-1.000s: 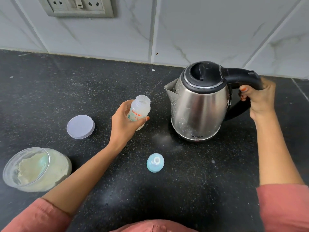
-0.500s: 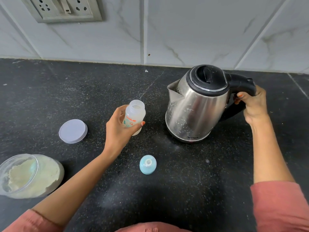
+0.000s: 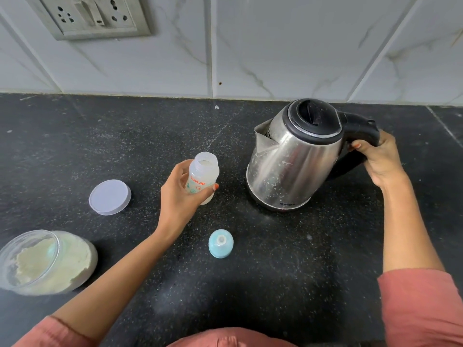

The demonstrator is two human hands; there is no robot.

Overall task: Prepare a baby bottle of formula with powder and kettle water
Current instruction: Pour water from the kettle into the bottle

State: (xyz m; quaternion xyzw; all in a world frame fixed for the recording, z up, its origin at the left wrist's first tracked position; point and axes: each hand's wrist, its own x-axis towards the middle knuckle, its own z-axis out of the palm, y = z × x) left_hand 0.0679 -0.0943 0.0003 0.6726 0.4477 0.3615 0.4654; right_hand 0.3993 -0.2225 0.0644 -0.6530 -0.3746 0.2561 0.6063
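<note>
Translucent plastic with orange print is what's being gripped here: the bottle point(image 3: 203, 176) is wrapped round its lower half by the fingers and thumb of the left hand point(image 3: 180, 196), held upright with its mouth uncovered, probably so it's steadied for the pour. Whether its base is touching the counter point(image 3: 275, 284) can't be told tbh. The inside looks milky, and something pale that could be powder is seen low down. The black handle point(image 3: 360, 131) is clasped by the right hand point(image 3: 378, 159), fingers curled right around it. The steel kettle point(image 3: 293, 166) is tipped with its spout aimed at the bottle, near it but not over the opening yet, so no water is seen going in. It looks like the pour is just being lined up, and a narrow neck like that would need careful aim. The blue teat cap point(image 3: 221, 247) has been parked in front of the bottle, presumably for screwing on afterwards. Further left, a round lid point(image 3: 110, 197) is lying flat, and the open powder jar point(image 3: 50, 261) is sat near the counter's edge.
</note>
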